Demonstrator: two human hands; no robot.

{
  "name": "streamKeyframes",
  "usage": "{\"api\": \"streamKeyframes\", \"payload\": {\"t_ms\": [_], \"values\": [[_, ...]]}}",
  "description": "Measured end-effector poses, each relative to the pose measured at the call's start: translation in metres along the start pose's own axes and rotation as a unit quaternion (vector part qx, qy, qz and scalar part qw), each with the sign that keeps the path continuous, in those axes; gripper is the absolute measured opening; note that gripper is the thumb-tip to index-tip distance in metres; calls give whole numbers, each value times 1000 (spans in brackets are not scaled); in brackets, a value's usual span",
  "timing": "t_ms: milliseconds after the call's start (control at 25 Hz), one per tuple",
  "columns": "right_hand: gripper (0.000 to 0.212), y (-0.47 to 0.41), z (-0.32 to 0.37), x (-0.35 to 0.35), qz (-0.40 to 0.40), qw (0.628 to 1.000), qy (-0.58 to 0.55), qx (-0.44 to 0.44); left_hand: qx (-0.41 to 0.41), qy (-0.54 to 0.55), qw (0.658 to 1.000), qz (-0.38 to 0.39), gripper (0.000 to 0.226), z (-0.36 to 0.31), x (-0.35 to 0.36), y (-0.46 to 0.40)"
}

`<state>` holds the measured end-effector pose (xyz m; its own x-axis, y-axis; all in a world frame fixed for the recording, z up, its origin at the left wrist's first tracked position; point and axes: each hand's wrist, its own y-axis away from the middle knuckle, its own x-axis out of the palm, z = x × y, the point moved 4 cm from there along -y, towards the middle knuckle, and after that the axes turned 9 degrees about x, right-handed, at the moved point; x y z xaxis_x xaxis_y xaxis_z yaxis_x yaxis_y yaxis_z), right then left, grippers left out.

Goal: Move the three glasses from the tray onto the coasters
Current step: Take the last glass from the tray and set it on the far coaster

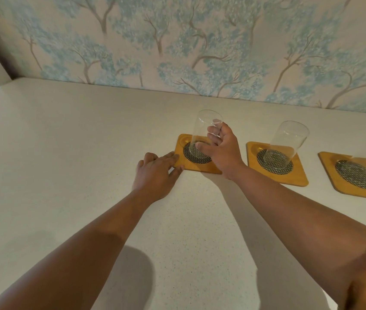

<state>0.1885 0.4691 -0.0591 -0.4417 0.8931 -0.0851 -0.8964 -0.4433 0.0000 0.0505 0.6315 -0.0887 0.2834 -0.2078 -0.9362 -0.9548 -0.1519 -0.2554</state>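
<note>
glass (204, 133) stands on left coaster (196, 162), right hand (221, 151) grasping its lower wall, fingers wrapped. left hand (157, 171) lies flat on worktop (77, 135), fingertips pinning the coaster's edge, grip released. second glass (286, 142) on middle coaster (276, 164); third (cut off at frame edge) on right coaster (356, 175). tray not in view. risk: a quick or sideways release could tip the tall glass, or drag it off the mesh centre.

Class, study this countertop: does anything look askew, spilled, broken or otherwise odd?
Nothing stands out. Each glass sits upright on a coaster; the right hand grips the leftmost glass while the left hand touches its coaster.
</note>
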Motion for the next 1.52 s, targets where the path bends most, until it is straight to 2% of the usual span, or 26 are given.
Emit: {"api": "streamKeyframes", "payload": {"t_ms": [360,760,920,1080,1520], "values": [[93,-3,-14,-1,9,998,53,-18,-8,6,1000,-5,61,0,0,-1],[94,2,-17,4,-26,990,137,-31,-10,9,1000,-3,61,-1,0,0],[105,2,-16,7,-43,980,190,-41,-7,12,1000,-7,61,-1,-1,0],[114,3,-17,8,-45,977,203,-49,-9,13,1000,-7,60,-1,-1,0],[114,1,-19,8,-54,972,220,-55,-10,12,1000,-4,60,-1,-1,1]]}}
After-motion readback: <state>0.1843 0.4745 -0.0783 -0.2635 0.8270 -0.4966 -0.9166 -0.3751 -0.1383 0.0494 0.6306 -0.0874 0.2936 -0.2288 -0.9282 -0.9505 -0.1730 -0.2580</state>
